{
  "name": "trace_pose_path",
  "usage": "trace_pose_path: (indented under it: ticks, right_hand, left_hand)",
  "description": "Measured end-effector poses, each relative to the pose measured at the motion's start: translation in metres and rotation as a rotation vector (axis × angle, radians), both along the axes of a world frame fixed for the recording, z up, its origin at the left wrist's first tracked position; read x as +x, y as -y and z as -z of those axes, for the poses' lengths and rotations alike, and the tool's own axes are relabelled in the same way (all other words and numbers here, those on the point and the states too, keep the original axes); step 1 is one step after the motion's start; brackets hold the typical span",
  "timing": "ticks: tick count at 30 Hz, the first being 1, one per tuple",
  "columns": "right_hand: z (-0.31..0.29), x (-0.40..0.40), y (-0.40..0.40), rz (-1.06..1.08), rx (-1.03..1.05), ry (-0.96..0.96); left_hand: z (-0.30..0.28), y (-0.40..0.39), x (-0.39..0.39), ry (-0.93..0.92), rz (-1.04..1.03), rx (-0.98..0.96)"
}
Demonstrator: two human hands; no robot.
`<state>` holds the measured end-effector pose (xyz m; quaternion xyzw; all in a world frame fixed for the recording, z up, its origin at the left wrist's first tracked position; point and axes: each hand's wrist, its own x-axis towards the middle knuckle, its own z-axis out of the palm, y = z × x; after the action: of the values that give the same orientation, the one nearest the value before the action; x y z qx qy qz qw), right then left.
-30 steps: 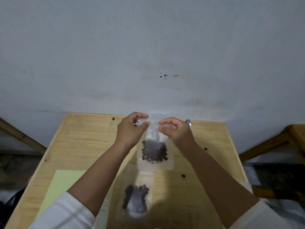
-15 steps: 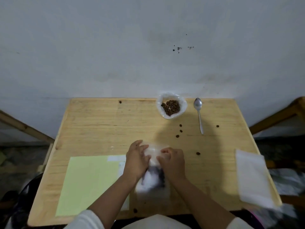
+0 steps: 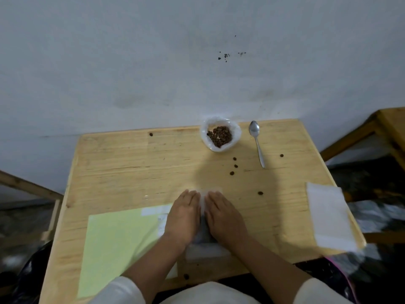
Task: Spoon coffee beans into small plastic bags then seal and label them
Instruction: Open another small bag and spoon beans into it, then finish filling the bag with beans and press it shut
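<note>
Head view, clear bag (image 3: 202,246), hands (image 3: 203,218) pressing flat

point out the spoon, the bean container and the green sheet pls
spoon (image 3: 254,129), head view, on its bowl.
bean container (image 3: 236,133), head view, on its white right rim.
green sheet (image 3: 118,244), head view, on its bare middle.

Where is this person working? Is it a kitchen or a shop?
I cannot tell for sure. It looks like a plain room at home: a small wooden table against a bare grey wall, with a bag of coffee beans and a spoon.
</note>
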<state>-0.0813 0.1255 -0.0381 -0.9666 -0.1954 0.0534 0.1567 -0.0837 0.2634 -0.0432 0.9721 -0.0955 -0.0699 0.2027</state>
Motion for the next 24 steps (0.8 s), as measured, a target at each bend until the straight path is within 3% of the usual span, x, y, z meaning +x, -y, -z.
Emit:
trace_pose_path:
  ticks: [8,14,16,19,24]
  right_hand:
    - [-0.007,0.017,0.021,-0.064,-0.034,0.050]
    - [-0.032,0.038,0.097,0.135,0.002,0.151]
    - [-0.033,0.039,0.134,0.236,-0.018,0.125]
    - [-0.027,0.032,0.191,0.389,-0.069,0.095]
    - [-0.003,0.007,0.252,0.553,-0.123,0.043]
  left_hand:
    - [-0.014,0.014,0.021,0.018,0.052,0.181]
    - [-0.050,0.081,0.050,0.220,0.071,0.030]
    - [-0.054,0.113,0.058,0.200,0.084,-0.048]
    - [-0.055,0.165,0.062,0.255,0.250,0.029]
    - [-0.038,0.231,0.054,0.120,0.319,-0.030]
